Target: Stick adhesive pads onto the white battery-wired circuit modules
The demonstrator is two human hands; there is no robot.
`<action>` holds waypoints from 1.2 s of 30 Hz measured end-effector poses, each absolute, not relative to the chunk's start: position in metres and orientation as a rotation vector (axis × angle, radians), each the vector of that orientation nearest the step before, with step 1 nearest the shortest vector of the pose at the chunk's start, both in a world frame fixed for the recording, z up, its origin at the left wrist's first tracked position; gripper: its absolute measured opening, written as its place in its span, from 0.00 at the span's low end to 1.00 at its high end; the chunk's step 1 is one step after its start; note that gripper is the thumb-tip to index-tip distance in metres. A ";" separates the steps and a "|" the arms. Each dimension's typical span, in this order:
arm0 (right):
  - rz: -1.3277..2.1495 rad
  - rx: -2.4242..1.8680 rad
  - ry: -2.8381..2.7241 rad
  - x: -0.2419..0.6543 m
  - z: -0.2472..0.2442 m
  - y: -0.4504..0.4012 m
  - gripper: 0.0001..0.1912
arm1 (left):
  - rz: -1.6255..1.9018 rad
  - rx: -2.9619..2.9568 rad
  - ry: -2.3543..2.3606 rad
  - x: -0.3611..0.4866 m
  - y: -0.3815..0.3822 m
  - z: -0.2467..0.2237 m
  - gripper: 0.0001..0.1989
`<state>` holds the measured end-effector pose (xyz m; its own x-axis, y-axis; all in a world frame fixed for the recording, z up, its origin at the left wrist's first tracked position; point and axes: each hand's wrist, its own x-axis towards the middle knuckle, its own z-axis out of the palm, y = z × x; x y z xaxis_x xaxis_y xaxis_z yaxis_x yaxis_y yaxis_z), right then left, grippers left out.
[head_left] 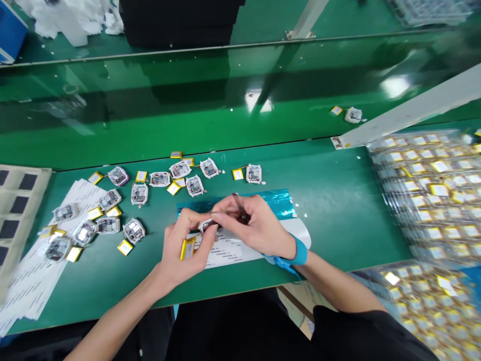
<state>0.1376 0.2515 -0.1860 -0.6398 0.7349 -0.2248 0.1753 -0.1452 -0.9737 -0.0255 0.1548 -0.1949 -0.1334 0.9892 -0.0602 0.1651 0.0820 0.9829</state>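
My left hand (pixel 188 243) is closed on a small white watch-like case (pixel 206 227), its thumb and forefinger at the case's edges. A yellow-edged battery (pixel 188 248) lies against the palm of that hand. My right hand (pixel 250 220), with a blue band at the wrist, pinches slim metal tweezers (pixel 240 205), and its fingertips meet the case. Fingers hide the tweezers' tips and part of the case. Beneath both hands are a printed white sheet (pixel 236 252) and a shiny blue film strip (pixel 280 200).
Several open cases with batteries lie on the green table's left half, some on paper strips (pixel 28 281). One case (pixel 254 173) sits behind my hands. Clear trays (pixel 428 195) of batteried units stand at the right. A white post (pixel 409 108) rises at the back right.
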 end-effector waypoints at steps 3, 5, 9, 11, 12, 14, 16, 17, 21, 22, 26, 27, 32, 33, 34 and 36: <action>1.621 -1.061 -1.814 0.138 -0.179 0.253 0.16 | 1.076 1.106 1.230 -0.039 0.165 -0.184 0.12; 1.406 -1.047 -1.966 0.139 -0.170 0.251 0.12 | 0.997 0.989 1.143 -0.046 0.169 -0.175 0.12; 1.211 -0.796 -2.071 0.157 -0.152 0.241 0.16 | 0.924 1.077 1.302 -0.043 0.153 -0.159 0.06; 1.211 -0.839 -1.933 0.175 -0.151 0.235 0.24 | 0.934 1.297 1.341 -0.035 0.136 -0.157 0.04; 1.211 -0.932 -1.841 0.185 -0.153 0.231 0.27 | 0.932 1.433 1.345 -0.029 0.127 -0.159 0.03; 1.255 -1.154 -1.684 0.205 -0.160 0.223 0.31 | 0.876 1.694 1.344 -0.019 0.112 -0.166 0.05; 1.421 -1.286 -1.585 0.219 -0.172 0.215 0.33 | 0.785 1.841 1.372 -0.010 0.104 -0.179 0.06; 1.536 -1.299 -1.549 0.223 -0.178 0.211 0.33 | 0.751 1.856 1.396 -0.006 0.102 -0.185 0.07; 1.704 -1.278 -1.454 0.224 -0.198 0.197 0.18 | 0.742 1.817 1.461 -0.001 0.103 -0.203 0.07; 1.675 -1.299 -1.449 0.223 -0.201 0.195 0.13 | 0.745 1.826 1.463 -0.001 0.103 -0.204 0.06; 1.580 -1.347 -1.513 0.219 -0.205 0.190 0.09 | 0.747 1.855 1.464 -0.003 0.103 -0.202 0.06; 1.574 -1.345 -1.544 0.219 -0.205 0.190 0.09 | 0.743 1.856 1.466 -0.003 0.103 -0.202 0.07; 1.587 -1.300 -1.646 0.220 -0.202 0.192 0.10 | 0.741 1.864 1.478 -0.002 0.103 -0.202 0.07; 1.600 -1.283 -1.647 0.220 -0.202 0.192 0.10 | 0.742 1.865 1.482 -0.001 0.103 -0.202 0.07; 1.617 -1.264 -1.639 0.221 -0.202 0.193 0.11 | 0.742 1.864 1.485 -0.001 0.103 -0.202 0.06; 1.668 -1.232 -1.577 0.222 -0.203 0.194 0.11 | 0.744 1.861 1.489 -0.001 0.103 -0.202 0.07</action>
